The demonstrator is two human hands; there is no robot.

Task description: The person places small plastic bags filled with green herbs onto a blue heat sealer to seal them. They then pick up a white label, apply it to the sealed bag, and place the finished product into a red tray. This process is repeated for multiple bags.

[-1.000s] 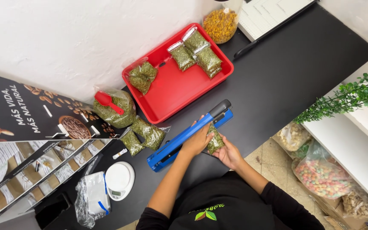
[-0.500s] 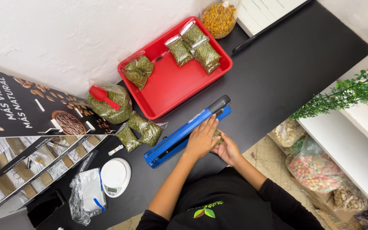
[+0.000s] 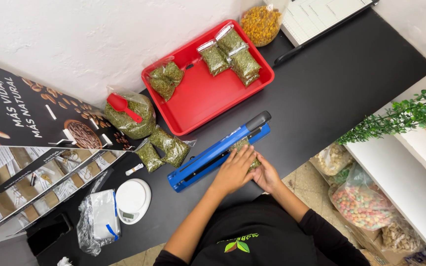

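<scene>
tray [image 3: 208,106]: 4 herb bags | sealer [image 3: 218,152]: 1 | left hand [image 3: 235,170] flat, right hand [image 3: 266,175] pinching 1 bag [image 3: 242,147]

- A small dry-goods shop, at its packing spot.
- A black tabletop [image 3: 351,83] carries a blue heat sealer [image 3: 213,153], a white scale [image 3: 132,199] and a red tray [image 3: 200,96] of filled herb packets [image 3: 232,56].
- Bagged sweets [image 3: 366,204] sit under a white shelf [image 3: 400,167].
- A product display stand [image 3: 30,128] stands alongside.

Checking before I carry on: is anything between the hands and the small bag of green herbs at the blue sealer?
Nothing visible. The left hand lies flat on the small bag of herbs, pressing it at the blue heat sealer, and the right hand touches the bag's near edge. The sealer's arm is down.
</scene>
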